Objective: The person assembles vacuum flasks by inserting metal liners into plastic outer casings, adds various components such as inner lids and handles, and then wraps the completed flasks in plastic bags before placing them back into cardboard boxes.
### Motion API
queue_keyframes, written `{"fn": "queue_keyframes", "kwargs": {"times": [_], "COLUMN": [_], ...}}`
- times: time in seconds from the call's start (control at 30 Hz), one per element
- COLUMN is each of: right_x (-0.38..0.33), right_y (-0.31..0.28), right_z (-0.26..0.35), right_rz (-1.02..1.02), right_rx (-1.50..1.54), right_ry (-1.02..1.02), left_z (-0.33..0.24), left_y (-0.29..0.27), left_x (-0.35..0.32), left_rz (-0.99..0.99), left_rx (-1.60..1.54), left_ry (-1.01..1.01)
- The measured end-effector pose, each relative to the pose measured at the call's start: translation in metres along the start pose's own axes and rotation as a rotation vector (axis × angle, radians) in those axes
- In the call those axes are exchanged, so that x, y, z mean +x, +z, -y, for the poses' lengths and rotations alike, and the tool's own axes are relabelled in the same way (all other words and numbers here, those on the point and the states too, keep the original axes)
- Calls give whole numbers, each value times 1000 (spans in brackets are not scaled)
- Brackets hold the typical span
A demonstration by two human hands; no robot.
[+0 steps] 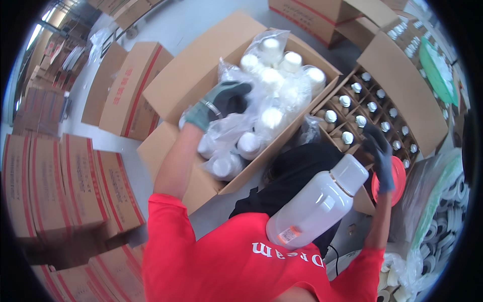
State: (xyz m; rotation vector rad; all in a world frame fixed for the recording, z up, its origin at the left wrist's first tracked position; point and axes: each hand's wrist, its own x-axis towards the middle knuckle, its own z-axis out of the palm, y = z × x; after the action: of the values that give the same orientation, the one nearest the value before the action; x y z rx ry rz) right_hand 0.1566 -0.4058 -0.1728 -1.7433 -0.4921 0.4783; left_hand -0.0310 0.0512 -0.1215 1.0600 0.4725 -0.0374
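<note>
My left hand (219,104), in a grey-green glove with a dark palm, reaches into an open carton (201,73) of white bottles (271,119). Its fingers close on the clear plastic bag (226,132) that wraps the bottles. My right hand (378,153), in a dark grey glove, hangs beside the near edge of a divided carton (397,75) of bottles with silvery white caps (360,121). Its fingers are apart, with nothing visible in them. A large glossy white bottle (313,207) with a wide cap and an orange label leans against my lap and chest.
Red-striped cartons (75,186) stand in rows at the left. An open carton (132,90) sits beyond the bottle carton. A red round lid or dish (390,181) lies by my right wrist. White rings (448,216) in plastic fill the lower right. Another carton (307,17) stands behind.
</note>
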Motion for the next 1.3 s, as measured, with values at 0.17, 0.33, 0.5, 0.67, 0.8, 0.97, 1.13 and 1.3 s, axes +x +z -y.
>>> {"fn": "queue_keyframes", "kwargs": {"times": [0.17,0.33,0.5,0.67,0.8,0.97,1.13,1.3], "right_x": [69,95,98,40,8,-82,-165,-219], "right_y": [108,28,-3,49,33,35,59,77], "right_z": [107,64,32,26,-49,-50,15,-12], "right_rz": [466,127,73,-99,-379,-466,-446,-264], "right_rx": [189,1101,1413,-220,94,-8,98,-211], "right_ry": [135,446,119,-503,-354,-184,-414,-276], "left_z": [0,11,73,135,139,128,97,100], "left_y": [134,120,173,210,185,159,143,116], "left_x": [75,89,56,98,93,37,-30,-83], "left_rz": [467,812,480,115,210,255,852,1168], "left_rx": [16,88,476,69,670,746,454,808], "left_ry": [394,465,465,373,935,874,53,188]}}
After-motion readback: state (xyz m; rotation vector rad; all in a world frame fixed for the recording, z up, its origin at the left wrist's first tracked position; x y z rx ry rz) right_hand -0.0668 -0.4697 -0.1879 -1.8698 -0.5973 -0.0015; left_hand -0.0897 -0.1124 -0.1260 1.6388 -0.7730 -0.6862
